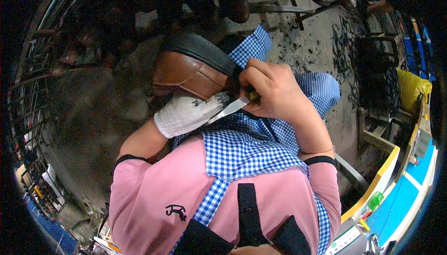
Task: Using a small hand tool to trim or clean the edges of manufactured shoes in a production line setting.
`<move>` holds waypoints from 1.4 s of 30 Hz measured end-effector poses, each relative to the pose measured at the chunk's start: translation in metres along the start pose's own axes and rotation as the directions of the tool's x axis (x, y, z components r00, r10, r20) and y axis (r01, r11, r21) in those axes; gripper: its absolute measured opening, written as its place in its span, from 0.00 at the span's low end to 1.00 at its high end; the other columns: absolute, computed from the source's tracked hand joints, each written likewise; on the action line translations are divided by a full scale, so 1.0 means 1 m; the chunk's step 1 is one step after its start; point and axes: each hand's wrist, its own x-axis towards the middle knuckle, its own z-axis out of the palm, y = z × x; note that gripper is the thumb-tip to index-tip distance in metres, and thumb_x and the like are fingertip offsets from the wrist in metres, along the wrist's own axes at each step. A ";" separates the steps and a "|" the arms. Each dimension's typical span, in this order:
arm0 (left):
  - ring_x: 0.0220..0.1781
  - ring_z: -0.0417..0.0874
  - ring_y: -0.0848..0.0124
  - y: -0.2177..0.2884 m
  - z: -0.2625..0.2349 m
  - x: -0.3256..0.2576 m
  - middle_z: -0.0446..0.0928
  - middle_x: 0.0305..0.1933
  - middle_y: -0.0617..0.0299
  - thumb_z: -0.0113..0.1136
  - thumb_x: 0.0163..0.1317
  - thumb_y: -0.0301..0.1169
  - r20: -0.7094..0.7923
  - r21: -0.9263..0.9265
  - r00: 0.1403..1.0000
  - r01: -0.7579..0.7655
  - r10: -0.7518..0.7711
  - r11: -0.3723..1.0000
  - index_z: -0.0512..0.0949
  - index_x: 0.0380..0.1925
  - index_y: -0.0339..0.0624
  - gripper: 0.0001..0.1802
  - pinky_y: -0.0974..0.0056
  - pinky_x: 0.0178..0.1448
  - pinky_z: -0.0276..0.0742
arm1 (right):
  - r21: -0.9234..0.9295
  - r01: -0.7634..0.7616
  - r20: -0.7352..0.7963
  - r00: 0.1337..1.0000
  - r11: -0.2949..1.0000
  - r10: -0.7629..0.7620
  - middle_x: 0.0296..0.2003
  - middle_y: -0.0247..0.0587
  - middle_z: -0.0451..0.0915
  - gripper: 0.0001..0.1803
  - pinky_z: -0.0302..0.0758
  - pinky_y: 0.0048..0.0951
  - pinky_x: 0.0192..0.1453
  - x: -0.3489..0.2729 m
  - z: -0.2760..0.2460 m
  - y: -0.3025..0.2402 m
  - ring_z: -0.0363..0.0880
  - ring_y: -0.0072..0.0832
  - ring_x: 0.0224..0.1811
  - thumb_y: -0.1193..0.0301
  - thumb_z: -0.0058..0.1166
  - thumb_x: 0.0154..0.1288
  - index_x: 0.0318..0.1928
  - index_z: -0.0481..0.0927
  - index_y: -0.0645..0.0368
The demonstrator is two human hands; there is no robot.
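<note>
A brown leather shoe (188,71) with a thick black sole (202,52) lies over my lap, tilted with the sole edge turned away from me. My left hand (184,115), in a white glove with blackened fingertips, is closed on the near side of the shoe; part of its grip is hidden. In my bare right hand (274,87) is a knife, its blade (229,110) pointing down and left across the gloved fingertips. The thumb and fingers of that hand are also up against the right end of the sole. A blue checked apron (251,150) covers my lap.
Dark shoes (233,3) line a rack along the far edge. Black scraps (342,52) litter the grey floor to the right. Beyond them are a yellow bag (413,90) and a blue-topped bench (396,208). Metal racks (37,85) stand at the left.
</note>
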 end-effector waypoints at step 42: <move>0.62 0.63 0.60 -0.141 -0.032 -0.139 0.67 0.59 0.58 0.57 0.56 0.37 -0.661 -0.200 0.226 0.866 -0.715 0.459 0.63 0.61 0.57 0.30 0.62 0.66 0.57 | 0.561 -0.679 0.422 0.727 0.474 0.542 0.45 0.46 0.75 0.35 0.70 0.27 0.52 0.020 0.132 0.026 0.73 0.28 0.47 0.64 0.62 0.53 0.56 0.61 0.67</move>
